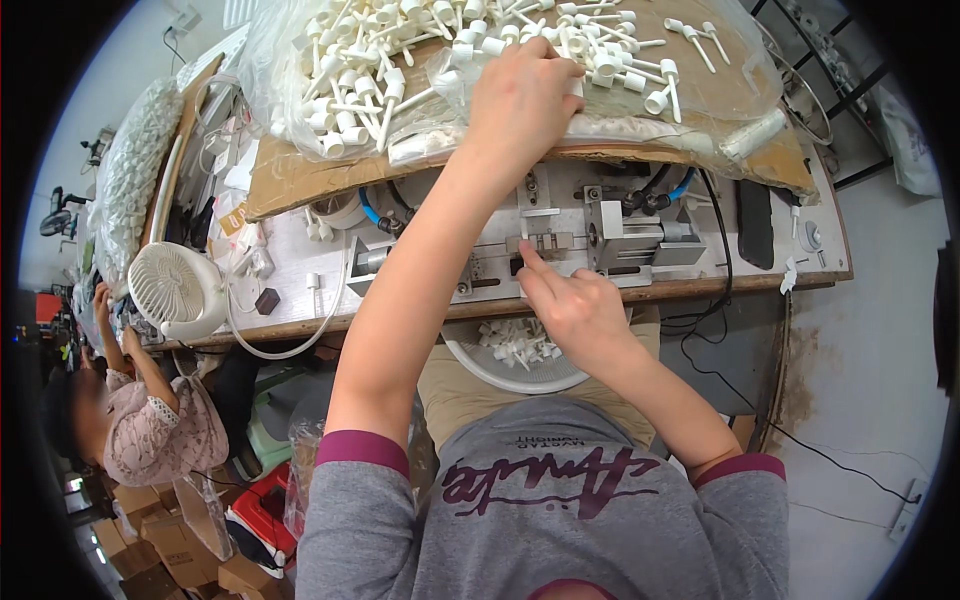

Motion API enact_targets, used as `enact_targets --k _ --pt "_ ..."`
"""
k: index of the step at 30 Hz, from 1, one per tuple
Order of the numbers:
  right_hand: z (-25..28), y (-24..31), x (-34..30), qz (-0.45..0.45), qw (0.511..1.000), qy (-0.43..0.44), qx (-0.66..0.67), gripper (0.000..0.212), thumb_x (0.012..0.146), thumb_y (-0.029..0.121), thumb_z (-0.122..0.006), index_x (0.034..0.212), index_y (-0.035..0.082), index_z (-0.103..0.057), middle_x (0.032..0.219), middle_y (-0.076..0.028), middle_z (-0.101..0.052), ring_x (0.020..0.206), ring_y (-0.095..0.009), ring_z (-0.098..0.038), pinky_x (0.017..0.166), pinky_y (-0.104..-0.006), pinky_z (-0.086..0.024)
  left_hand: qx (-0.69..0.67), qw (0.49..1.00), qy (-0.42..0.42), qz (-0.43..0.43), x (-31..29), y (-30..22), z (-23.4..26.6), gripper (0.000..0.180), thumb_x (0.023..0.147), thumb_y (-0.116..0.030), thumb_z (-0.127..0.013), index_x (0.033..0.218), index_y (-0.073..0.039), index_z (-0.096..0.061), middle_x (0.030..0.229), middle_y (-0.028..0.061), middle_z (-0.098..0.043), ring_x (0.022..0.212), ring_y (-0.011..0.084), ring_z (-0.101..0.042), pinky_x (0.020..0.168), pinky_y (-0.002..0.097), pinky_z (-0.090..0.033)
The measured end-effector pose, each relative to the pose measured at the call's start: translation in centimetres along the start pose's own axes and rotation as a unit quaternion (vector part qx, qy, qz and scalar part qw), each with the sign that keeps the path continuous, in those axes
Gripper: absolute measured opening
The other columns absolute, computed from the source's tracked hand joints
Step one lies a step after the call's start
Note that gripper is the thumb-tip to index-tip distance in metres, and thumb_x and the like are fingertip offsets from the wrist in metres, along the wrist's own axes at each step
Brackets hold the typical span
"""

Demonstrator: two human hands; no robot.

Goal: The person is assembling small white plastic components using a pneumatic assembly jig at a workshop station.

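My left hand (524, 95) reaches over the near edge of a heap of white plastic scoops (395, 95), small cups with long handles. Its fingers are curled down, and a bit of white shows beside them; what they hold, if anything, is hidden. Below, my right hand (575, 305) is at a small metal clamping fixture (552, 242) on the bench. The index finger stretches forward, its tip touching a thin white piece (524, 228) at the fixture. Its thumb lies apart from that finger, and the other fingers are bent.
Pneumatic cylinders (660, 243) with blue fittings flank the fixture beneath a cardboard shelf (300, 180). A white fan (178, 290) and a black phone (755, 225) lie at the sides. A basket (470, 365) of white pieces is below the bench edge. Another person (160, 430) works at left.
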State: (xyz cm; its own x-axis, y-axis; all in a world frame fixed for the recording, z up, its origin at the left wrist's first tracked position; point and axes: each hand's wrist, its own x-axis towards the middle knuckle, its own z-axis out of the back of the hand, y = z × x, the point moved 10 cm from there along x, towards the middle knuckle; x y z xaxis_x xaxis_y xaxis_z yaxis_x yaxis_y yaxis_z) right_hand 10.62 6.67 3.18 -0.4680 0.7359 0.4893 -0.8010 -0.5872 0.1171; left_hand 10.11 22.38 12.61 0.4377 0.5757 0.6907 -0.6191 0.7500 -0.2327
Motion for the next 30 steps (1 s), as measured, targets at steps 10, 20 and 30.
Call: enact_targets --k 10,20,30 --pt "3.0 -4.2 1.7 -0.084 0.985 -0.017 0.147 0.019 0.078 0.016 -0.072 0.092 0.005 -0.064 0.1 -0.01 -0.071 0.06 -0.02 -0.066 0.056 -0.03 -0.052 -0.256 0.963 -0.006 0.089 -6.5 -2.2 6.5 0.028 0.078 -0.003 -0.076 0.106 -0.006 -0.073 0.108 0.0073 -0.063 0.088 0.0157 -0.068 0.071 0.0288 -0.058" --pt "6.9 -19.0 9.9 -0.126 0.978 -0.161 -0.052 0.037 0.082 0.032 -0.074 0.112 0.011 -0.068 0.101 -0.004 -0.064 0.07 -0.018 -0.058 0.073 -0.032 -0.05 0.013 0.985 0.167 0.049 -19.0 -5.9 2.0 0.03 0.075 -0.011 -0.077 0.104 -0.007 -0.072 0.125 0.0039 -0.066 0.062 0.019 -0.065 0.057 0.0285 -0.052" --pt "7.9 -13.0 7.6 -0.143 0.947 -0.171 0.231 0.025 0.078 0.015 -0.076 0.099 0.005 -0.067 0.089 -0.006 -0.063 0.074 -0.014 -0.063 0.061 -0.0269 -0.05 0.044 0.984 0.163 0.053 -18.0 -5.0 0.9 0.026 0.074 -0.014 -0.077 0.099 -0.011 -0.072 0.124 0.0027 -0.068 0.05 0.0199 -0.059 0.051 0.029 -0.049"
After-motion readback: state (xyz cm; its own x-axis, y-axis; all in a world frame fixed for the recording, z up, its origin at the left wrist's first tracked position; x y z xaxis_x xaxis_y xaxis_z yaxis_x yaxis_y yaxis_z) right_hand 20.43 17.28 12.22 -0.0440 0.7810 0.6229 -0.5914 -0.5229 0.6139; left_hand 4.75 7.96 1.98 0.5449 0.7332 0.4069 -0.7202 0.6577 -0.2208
